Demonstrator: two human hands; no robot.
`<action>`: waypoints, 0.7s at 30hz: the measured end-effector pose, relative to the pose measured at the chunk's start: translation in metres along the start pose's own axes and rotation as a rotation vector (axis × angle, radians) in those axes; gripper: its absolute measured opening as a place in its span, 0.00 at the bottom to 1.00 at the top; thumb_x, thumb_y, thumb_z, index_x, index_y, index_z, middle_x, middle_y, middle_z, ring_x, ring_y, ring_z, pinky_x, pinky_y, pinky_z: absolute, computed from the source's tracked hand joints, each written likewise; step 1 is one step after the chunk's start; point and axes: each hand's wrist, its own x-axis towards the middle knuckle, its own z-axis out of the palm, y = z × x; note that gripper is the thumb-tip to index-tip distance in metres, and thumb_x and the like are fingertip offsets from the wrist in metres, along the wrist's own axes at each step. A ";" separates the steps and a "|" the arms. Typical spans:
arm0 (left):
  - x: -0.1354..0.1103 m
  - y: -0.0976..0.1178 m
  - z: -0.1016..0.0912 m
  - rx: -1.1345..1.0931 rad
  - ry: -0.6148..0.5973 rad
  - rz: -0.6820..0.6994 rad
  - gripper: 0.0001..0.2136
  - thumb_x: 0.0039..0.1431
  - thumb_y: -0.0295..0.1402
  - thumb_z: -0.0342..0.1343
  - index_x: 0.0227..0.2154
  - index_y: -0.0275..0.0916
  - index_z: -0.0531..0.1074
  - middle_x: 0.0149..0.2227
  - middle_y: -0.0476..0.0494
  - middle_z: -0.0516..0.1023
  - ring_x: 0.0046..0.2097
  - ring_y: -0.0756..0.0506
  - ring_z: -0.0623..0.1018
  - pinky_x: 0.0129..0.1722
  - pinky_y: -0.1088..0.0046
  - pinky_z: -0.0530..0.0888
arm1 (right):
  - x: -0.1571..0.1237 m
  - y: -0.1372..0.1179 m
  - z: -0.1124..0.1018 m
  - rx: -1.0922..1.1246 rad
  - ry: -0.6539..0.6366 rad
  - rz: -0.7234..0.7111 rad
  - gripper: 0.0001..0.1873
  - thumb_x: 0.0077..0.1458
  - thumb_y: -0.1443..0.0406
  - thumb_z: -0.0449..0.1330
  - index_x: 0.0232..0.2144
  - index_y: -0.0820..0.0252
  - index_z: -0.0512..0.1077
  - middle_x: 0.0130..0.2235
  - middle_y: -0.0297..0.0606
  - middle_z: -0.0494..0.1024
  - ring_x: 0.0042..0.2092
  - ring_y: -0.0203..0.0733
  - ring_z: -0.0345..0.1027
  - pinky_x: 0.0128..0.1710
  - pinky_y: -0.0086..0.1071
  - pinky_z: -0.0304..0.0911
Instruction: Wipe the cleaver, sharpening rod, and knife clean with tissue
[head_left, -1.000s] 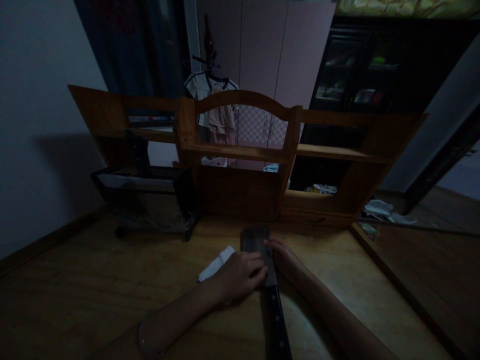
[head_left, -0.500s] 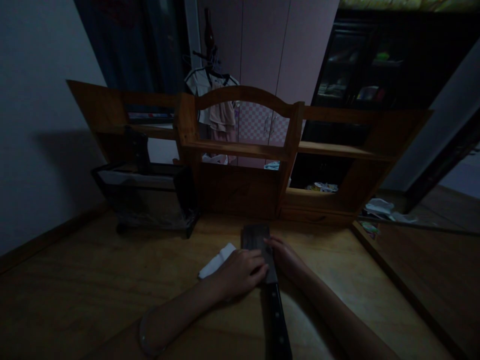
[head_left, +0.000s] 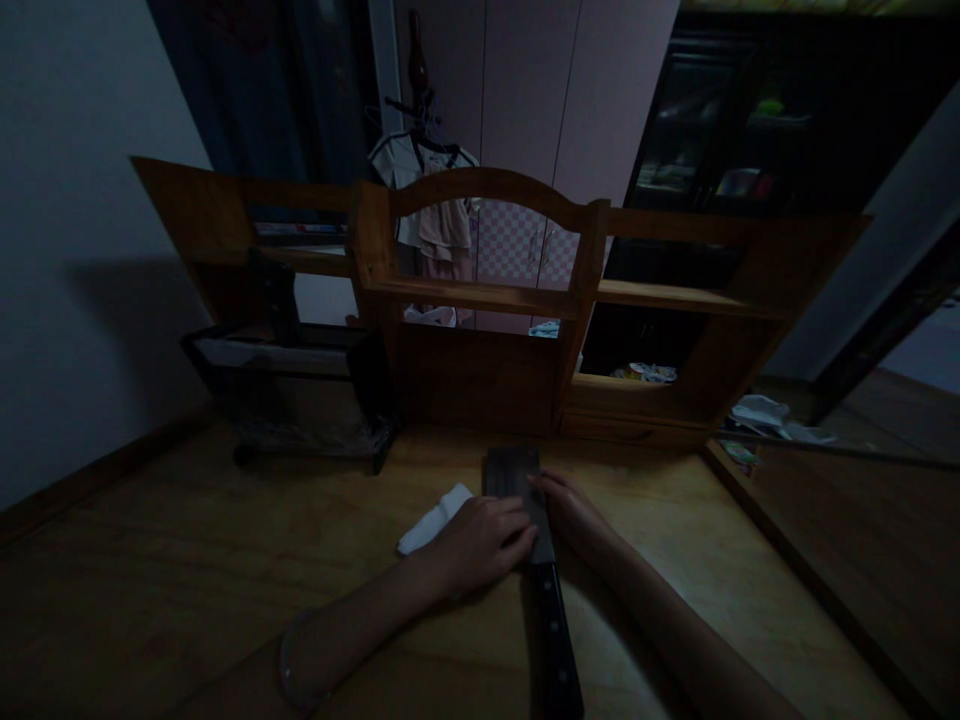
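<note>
A cleaver (head_left: 516, 473) lies on the wooden desk, its broad dark blade pointing away from me and its black riveted handle toward me. My left hand (head_left: 491, 535) is closed at the blade's left side, its curled fingers over the metal near the handle. From the right, my right hand (head_left: 566, 505) grips the blade's right edge, with the thumb on the upper face. The undersides of both hands' fingers are hidden. Just left of my left hand lies a folded white cloth or tissue (head_left: 435, 520), partly behind the wrist.
A black rack (head_left: 367, 375) with a black-handled knife (head_left: 279, 300) in it stands at the back left. Behind the desk top (head_left: 262, 580) rises a wooden shelf unit (head_left: 476, 375). White plastic (head_left: 761, 412) lies beyond the desk's right edge.
</note>
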 end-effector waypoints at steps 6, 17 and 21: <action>0.001 -0.001 0.000 0.004 -0.009 -0.007 0.13 0.67 0.34 0.44 0.29 0.38 0.70 0.32 0.48 0.72 0.34 0.49 0.73 0.34 0.73 0.65 | 0.001 0.001 0.000 0.003 -0.010 -0.009 0.12 0.43 0.62 0.65 0.33 0.62 0.74 0.31 0.37 0.77 0.30 0.39 0.68 0.31 0.30 0.60; 0.000 0.000 -0.001 0.002 -0.019 -0.004 0.13 0.68 0.34 0.44 0.32 0.39 0.71 0.33 0.48 0.73 0.35 0.48 0.73 0.36 0.72 0.65 | 0.004 0.006 -0.004 0.016 -0.033 -0.015 0.11 0.44 0.63 0.64 0.33 0.61 0.75 0.31 0.36 0.77 0.30 0.38 0.68 0.31 0.30 0.60; 0.000 0.000 -0.002 0.002 -0.020 -0.001 0.13 0.68 0.35 0.44 0.32 0.38 0.71 0.33 0.48 0.73 0.35 0.48 0.73 0.35 0.73 0.66 | 0.003 0.004 -0.002 0.001 -0.005 -0.023 0.10 0.42 0.64 0.64 0.31 0.61 0.75 0.30 0.35 0.77 0.29 0.37 0.67 0.31 0.29 0.60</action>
